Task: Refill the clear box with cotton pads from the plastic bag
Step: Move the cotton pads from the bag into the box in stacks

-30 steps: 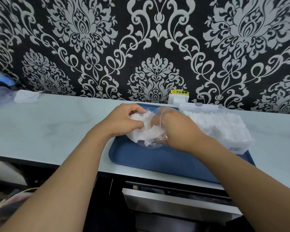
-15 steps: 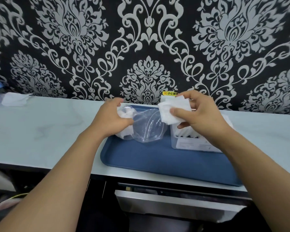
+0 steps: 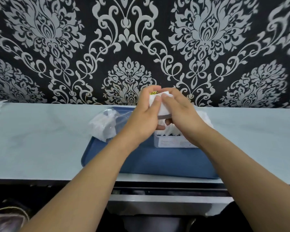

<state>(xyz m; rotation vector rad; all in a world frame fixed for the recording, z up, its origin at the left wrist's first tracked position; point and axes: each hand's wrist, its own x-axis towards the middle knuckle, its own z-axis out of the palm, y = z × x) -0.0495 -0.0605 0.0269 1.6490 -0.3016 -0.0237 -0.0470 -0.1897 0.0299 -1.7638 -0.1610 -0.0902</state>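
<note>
A small stack of cotton pads (image 3: 162, 104) is held between both hands just above the clear box (image 3: 172, 141): the left hand (image 3: 145, 118) has its fingers and thumb curled round the stack's left side, and the right hand (image 3: 182, 113) is closed on its right side. The box sits on the blue tray (image 3: 157, 163) at about 12 o'clock from the viewer, already packed with pads up to its rim. The plastic bag (image 3: 105, 126), with pads left inside, lies at 9 o'clock of the box, on the tray's left edge. Because the box looks nearly full, the new stack could be pushed against the pads already there and spring out or spill onto the tray. Loose outer pads could be shed if the 2-handed hold is eased unevenly. The bag, partly overhanging onto the desk (image 3: 40, 144), could be knocked by the left forearm.
</note>
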